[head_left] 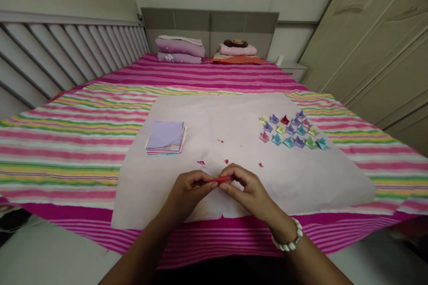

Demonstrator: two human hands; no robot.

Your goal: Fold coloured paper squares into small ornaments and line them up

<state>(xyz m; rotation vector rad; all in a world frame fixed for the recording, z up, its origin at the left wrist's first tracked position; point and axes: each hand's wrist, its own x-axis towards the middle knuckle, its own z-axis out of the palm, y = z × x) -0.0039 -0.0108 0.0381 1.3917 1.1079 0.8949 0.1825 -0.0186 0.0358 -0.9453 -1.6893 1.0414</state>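
Both of my hands meet low in the middle over a large pale paper sheet [301, 182] spread on the bed. My left hand [190, 188] and my right hand [245, 189] pinch a small folded red paper piece [219, 180] between their fingertips. A white bead bracelet [289, 240] circles my right wrist. Tiny red paper scraps [201, 163] lie on the sheet just beyond my fingers. A stack of coloured square papers [165, 137], purple on top, sits to the left. Several small folded paper shapes [292, 131] in mixed colours are grouped at the right.
The bed has a pink, green and yellow striped cover [67, 133]. Pillows [180, 48] and a soft toy [237, 46] lie at the headboard. A slatted rail [60, 53] runs along the left; wardrobe doors [377, 44] stand at the right.
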